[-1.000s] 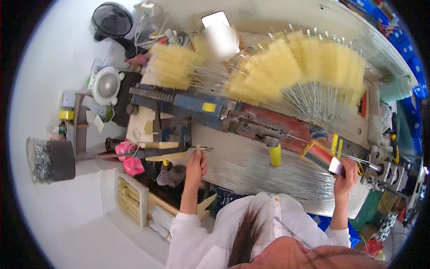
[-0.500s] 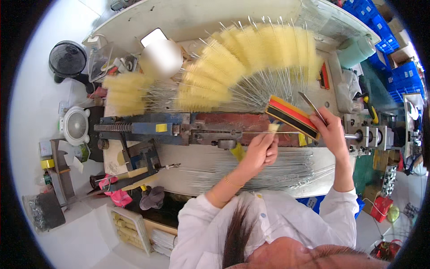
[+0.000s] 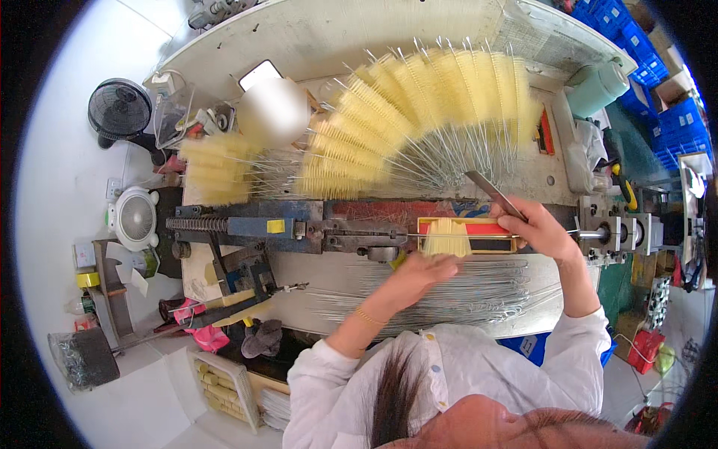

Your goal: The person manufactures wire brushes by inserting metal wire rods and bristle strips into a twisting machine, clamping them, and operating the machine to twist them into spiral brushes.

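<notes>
Yellow bristles lie spread across a thin wire, over a yellow-edged red and black tray on the machine bed. Just below them is my left hand, its fingers stretched out beside the lower bristle ends and nothing gripped in them. My right hand is closed on a flat metal strip, which points up and left above the tray's right end. The wire runs from the clamp on the left toward the metal shaft on the right.
Finished yellow brushes with twisted wire stems fan out behind the machine, and more brushes lie left. Loose wires are piled on the near bench. A green bottle stands at the back right. A lever sticks out at the left front.
The tray has come down from a tilt to lie level under the wire. The bristles, earlier a bundle in my left hand, are now spread on it, and that hand has moved lower.
</notes>
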Action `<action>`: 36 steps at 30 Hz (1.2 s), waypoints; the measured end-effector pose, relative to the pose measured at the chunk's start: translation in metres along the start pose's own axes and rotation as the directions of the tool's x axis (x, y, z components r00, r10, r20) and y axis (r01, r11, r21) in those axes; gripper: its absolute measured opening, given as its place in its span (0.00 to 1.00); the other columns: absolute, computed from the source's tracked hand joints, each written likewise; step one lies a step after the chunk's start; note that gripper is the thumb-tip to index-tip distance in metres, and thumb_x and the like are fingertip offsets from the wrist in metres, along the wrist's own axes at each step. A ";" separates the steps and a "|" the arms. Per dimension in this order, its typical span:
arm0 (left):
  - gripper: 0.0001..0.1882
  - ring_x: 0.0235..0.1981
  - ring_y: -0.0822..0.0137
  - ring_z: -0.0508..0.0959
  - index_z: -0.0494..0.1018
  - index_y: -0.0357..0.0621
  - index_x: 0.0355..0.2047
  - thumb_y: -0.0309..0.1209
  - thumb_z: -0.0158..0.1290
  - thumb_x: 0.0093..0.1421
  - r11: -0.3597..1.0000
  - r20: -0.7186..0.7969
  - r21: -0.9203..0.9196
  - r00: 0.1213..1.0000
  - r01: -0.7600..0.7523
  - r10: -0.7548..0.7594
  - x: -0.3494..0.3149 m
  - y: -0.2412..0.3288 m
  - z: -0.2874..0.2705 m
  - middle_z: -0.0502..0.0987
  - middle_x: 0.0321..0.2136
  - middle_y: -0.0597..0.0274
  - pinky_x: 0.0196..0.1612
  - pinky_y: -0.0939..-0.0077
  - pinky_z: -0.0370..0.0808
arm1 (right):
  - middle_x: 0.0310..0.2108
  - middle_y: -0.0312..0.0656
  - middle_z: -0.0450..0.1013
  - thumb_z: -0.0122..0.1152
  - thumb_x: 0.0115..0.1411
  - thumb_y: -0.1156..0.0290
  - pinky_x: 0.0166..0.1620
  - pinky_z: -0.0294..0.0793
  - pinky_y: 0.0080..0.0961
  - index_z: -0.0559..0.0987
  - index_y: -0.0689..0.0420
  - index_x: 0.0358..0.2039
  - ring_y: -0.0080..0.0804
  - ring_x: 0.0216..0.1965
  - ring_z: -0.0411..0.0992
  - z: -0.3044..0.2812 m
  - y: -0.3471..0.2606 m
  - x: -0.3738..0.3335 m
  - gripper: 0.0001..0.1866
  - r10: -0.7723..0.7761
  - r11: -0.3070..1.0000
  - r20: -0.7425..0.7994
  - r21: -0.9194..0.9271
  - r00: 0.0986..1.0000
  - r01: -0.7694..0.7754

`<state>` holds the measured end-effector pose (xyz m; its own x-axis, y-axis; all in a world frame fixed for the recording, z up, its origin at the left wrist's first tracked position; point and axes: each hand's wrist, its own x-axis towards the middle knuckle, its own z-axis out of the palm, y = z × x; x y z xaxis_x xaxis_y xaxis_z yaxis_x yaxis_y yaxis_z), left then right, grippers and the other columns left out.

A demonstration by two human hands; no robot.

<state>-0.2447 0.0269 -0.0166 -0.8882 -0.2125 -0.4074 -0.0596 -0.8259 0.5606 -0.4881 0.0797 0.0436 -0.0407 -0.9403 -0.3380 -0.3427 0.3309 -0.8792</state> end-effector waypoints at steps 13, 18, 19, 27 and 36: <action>0.39 0.65 0.61 0.46 0.42 0.39 0.62 0.24 0.52 0.55 0.822 0.048 -0.453 0.911 -0.346 0.410 0.021 -0.027 0.014 0.49 0.62 0.57 0.66 0.60 0.41 | 0.30 0.41 0.67 0.60 0.47 0.78 0.37 0.63 0.33 0.78 0.53 0.37 0.39 0.33 0.65 0.054 -0.005 -0.017 0.15 -0.542 0.692 -0.316 -0.693 0.779 0.200; 0.36 0.64 0.62 0.48 0.46 0.39 0.61 0.23 0.50 0.55 0.786 0.079 -0.488 0.879 -0.378 0.471 0.024 -0.015 0.023 0.50 0.62 0.58 0.66 0.61 0.41 | 0.29 0.40 0.66 0.60 0.41 0.82 0.35 0.64 0.30 0.80 0.51 0.35 0.36 0.31 0.64 0.057 -0.005 -0.038 0.18 -0.561 0.718 -0.379 -0.665 0.736 0.204; 0.36 0.64 0.62 0.48 0.46 0.39 0.61 0.23 0.50 0.55 0.785 0.074 -0.492 0.881 -0.376 0.468 0.024 -0.022 0.020 0.50 0.62 0.58 0.66 0.61 0.41 | 0.29 0.40 0.66 0.60 0.41 0.82 0.35 0.64 0.30 0.80 0.51 0.35 0.36 0.31 0.64 0.065 -0.004 -0.039 0.18 -0.555 0.721 -0.377 -0.663 0.742 0.202; 0.35 0.63 0.61 0.52 0.49 0.36 0.60 0.14 0.48 0.52 0.818 0.014 -0.379 0.881 -0.432 0.472 0.024 -0.024 0.017 0.56 0.59 0.56 0.65 0.61 0.46 | 0.29 0.39 0.66 0.61 0.37 0.84 0.35 0.66 0.28 0.80 0.55 0.36 0.37 0.32 0.65 0.055 0.006 -0.029 0.20 -0.478 0.836 -0.483 -0.506 0.734 0.211; 0.36 0.63 0.60 0.52 0.48 0.34 0.60 0.14 0.49 0.50 0.837 -0.031 -0.368 0.905 -0.405 0.424 0.019 -0.019 0.021 0.54 0.60 0.54 0.65 0.60 0.46 | 0.32 0.42 0.66 0.57 0.35 0.84 0.35 0.67 0.32 0.79 0.56 0.38 0.39 0.31 0.65 0.055 0.016 -0.027 0.24 -0.606 0.672 -0.226 -0.658 0.763 0.339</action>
<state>-0.2698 0.0494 -0.0192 -0.8148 -0.5591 -0.1532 0.4776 -0.7973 0.3691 -0.4412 0.1147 0.0202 -0.0356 -0.9359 0.3505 -0.8619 -0.1487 -0.4848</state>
